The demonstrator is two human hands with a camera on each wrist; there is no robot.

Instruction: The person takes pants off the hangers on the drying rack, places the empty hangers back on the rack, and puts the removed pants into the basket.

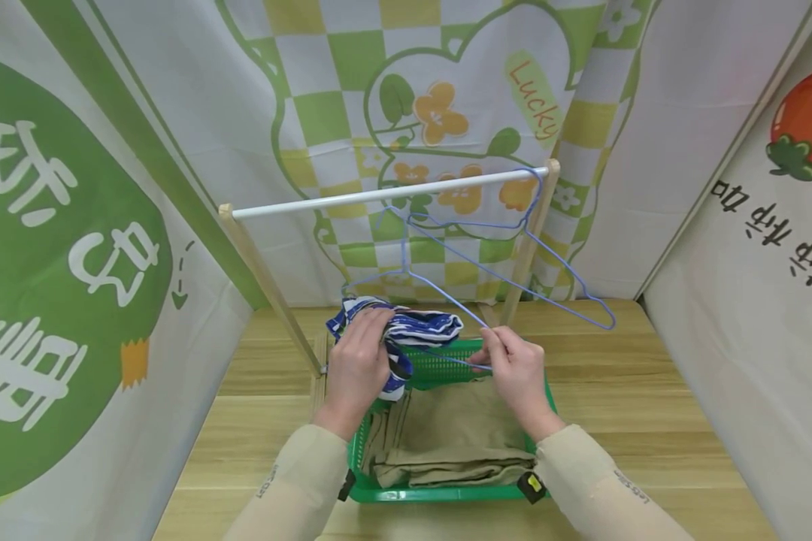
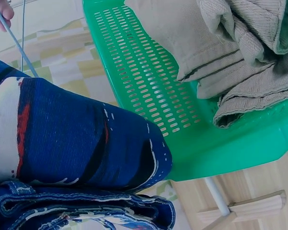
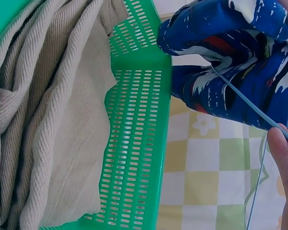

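Observation:
My left hand holds a bundled blue-and-white patterned cloth garment above the back left of a green basket. Red and black marks show on its cloth in the left wrist view. My right hand pinches the right side of a blue wire hanger. That hanger's wire runs into a fold of the garment, as the right wrist view shows; the part inside is hidden. The hanger's hook stands free below the rail. My left fingertips are partly hidden by the cloth.
A white rail on wooden posts spans the back. A second blue hanger hangs at its right end. Folded beige garments lie in the basket, which stands on a wooden table. Printed curtains enclose the sides and back.

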